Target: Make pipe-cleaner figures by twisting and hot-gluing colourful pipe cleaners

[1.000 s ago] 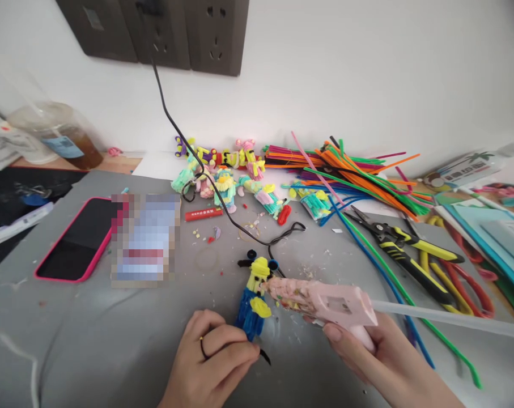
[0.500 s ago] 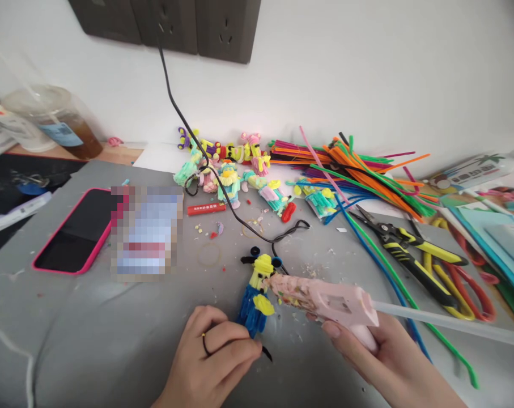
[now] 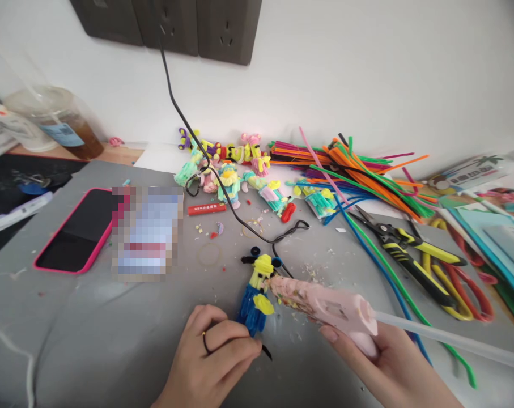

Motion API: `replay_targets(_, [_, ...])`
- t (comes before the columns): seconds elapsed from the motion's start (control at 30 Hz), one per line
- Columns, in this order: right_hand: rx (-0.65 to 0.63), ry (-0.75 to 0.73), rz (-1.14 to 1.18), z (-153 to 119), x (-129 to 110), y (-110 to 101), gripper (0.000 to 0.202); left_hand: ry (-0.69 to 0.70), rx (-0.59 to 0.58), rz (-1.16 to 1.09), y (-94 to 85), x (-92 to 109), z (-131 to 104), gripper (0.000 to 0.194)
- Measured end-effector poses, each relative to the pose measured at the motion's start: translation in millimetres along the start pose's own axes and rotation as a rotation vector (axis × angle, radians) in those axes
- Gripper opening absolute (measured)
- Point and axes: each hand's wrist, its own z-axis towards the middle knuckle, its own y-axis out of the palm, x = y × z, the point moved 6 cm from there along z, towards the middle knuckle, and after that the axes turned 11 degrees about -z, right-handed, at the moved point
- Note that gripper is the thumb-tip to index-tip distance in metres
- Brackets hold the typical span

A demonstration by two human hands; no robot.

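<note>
My left hand (image 3: 218, 354) pinches the lower end of a pipe-cleaner figure (image 3: 252, 309), which has a yellow head, a blue body, black ears and a yellow patch on its front. A black end sticks out below my fingers. My right hand (image 3: 376, 362) is wrapped round the handle of a pink hot glue gun (image 3: 325, 300). The gun's crusted nozzle meets the figure's face; whether it touches cannot be made out. A clear glue stick (image 3: 447, 334) runs out of the gun's back end.
Several finished pipe-cleaner figures (image 3: 229, 181) lie near the wall, beside a bundle of loose pipe cleaners (image 3: 359, 164). Pliers (image 3: 410, 260) and scissors (image 3: 473, 294) are at the right. A pink-cased phone (image 3: 76, 232) lies at the left. A black cord (image 3: 175, 105) hangs from the sockets (image 3: 226, 31).
The glue gun's back end has tilted slightly downward with my right hand, its nozzle staying at the figure's face. My left hand and the figure stay in place.
</note>
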Motion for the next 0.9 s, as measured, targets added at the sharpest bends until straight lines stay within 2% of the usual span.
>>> replay_targets(0.2, [0.049,-0.068,0.035,-1,-4,-6,0.043,0.000,0.000,-0.004,0.8,-1,-1,0.013])
replay_targets(0.33, [0.047,0.065,0.086,-8,10,-9,0.041,0.019,0.007,-0.013,0.5,1,-1,0.015])
replay_targets(0.43, [-0.065,0.156,0.302,-10,16,-2,0.054,0.025,0.008,-0.009,0.0,1,0,0.015])
replay_targets(0.53, [-0.156,0.171,0.547,-9,18,6,0.061,0.030,0.017,-0.013,-0.7,1,0,0.015])
replay_targets(0.6, [-0.173,0.170,0.685,-7,20,10,0.062,0.036,0.020,-0.027,-0.6,1,0,0.015])
replay_targets(0.7, [-0.172,0.167,0.819,-8,24,14,0.062,0.031,0.016,-0.034,0.0,0,-2,0.016])
replay_targets(0.8, [-0.157,0.177,0.850,-10,26,15,0.061,0.033,0.014,-0.018,-0.1,1,-3,0.017])
replay_targets(0.9, [-0.061,0.205,0.863,-9,29,9,0.054,0.040,0.001,-0.007,-0.3,1,-3,0.018])
